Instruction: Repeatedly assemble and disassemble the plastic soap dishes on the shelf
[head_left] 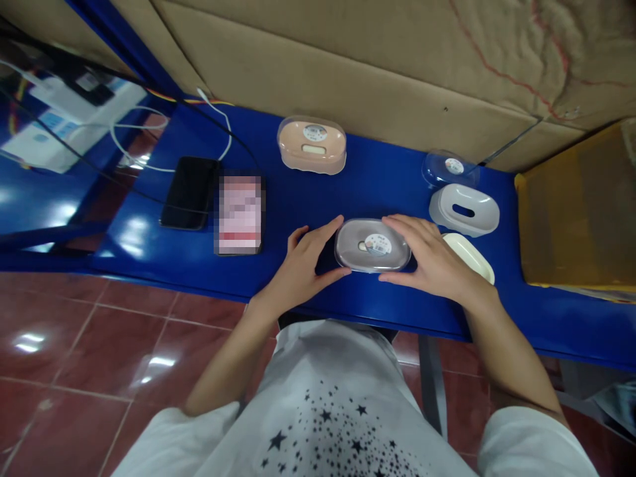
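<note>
Gray clear-lidded box (352, 252), between 2 hands (308, 263) (430, 258), gripped by them at opposite ends

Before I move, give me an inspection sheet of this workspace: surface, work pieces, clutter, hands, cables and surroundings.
Surface: glossy blue table.
Work pieces: grey container under a clear cover, between the hands; peach container, also covered, farther back; loose clear lid, white piece with an oval slot and cream piece at right.
Clutter: black phone beside a pixelated pink panel.
Hands: left hand and right hand grip opposite ends of the grey container.
Cables: white cable near the phone; whether plugged in is unclear.
Surroundings: cardboard behind, yellow-brown box at right, tiled floor below.
</note>
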A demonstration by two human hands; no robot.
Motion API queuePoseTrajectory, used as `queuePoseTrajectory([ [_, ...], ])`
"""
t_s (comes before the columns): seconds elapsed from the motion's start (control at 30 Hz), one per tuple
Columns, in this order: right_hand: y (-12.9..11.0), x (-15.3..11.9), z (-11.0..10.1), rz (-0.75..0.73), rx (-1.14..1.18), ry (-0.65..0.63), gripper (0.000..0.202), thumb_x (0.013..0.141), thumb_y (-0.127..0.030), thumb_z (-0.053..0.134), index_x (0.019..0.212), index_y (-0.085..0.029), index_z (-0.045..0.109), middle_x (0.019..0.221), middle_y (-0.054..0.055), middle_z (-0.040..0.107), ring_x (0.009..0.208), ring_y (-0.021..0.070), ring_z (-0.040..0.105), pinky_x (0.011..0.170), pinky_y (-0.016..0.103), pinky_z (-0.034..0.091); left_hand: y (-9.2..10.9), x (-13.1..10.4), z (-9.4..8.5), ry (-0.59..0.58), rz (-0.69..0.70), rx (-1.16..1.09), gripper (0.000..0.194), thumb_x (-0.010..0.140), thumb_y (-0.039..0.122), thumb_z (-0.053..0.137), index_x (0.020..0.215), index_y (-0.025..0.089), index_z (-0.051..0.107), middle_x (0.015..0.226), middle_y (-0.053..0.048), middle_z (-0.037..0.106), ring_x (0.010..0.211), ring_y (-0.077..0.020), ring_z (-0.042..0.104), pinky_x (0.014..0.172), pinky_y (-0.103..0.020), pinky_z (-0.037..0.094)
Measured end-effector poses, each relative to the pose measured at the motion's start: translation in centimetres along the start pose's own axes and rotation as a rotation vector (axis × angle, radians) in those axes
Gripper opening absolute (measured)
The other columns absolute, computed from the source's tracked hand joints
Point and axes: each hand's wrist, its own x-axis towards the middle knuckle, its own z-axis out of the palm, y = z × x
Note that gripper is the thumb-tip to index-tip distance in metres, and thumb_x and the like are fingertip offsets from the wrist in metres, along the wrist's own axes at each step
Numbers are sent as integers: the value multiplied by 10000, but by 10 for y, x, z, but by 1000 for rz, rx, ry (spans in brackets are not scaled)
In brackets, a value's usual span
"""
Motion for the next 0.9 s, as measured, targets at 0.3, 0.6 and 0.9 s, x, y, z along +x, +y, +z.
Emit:
queuePoseTrajectory([
  [0.3, 6, -4, -3, 8, 26, 5, 954, 927, -623, 767, 1703, -344, 287, 1657, 157, 498, 1537, 413, 477, 1250, 663, 423, 1, 0, 0, -14, 24, 29, 801, 1082, 523, 621, 1728, 331, 188, 1669, -130, 528, 1544, -298, 510, 1305, -515, 257],
  [0.6, 6, 0, 4, 38, 97, -16, 977, 921, -641, 761, 1713, -352, 268, 1677, 163, 456, 1562, 415, 446, 1265, 670, 414, 2, 0, 0, -28, 12, 53, 690, 1106, 483, 574, 1705, 320, 272, 1649, -124, 552, 1509, -302, 540, 1300, -534, 265],
  [0.9, 37, -34, -46, 229, 47, 18, 1017, 889, -750, 731, 1716, -357, 288, 1769, 91, 384, 1607, 425, 392, 1305, 673, 343, 0, 0, -1, -25, 37, 81, 760, 1084, 505, 602, 1714, 308, 227, 1692, -153, 487, 1542, -339, 494, 1287, -560, 279],
])
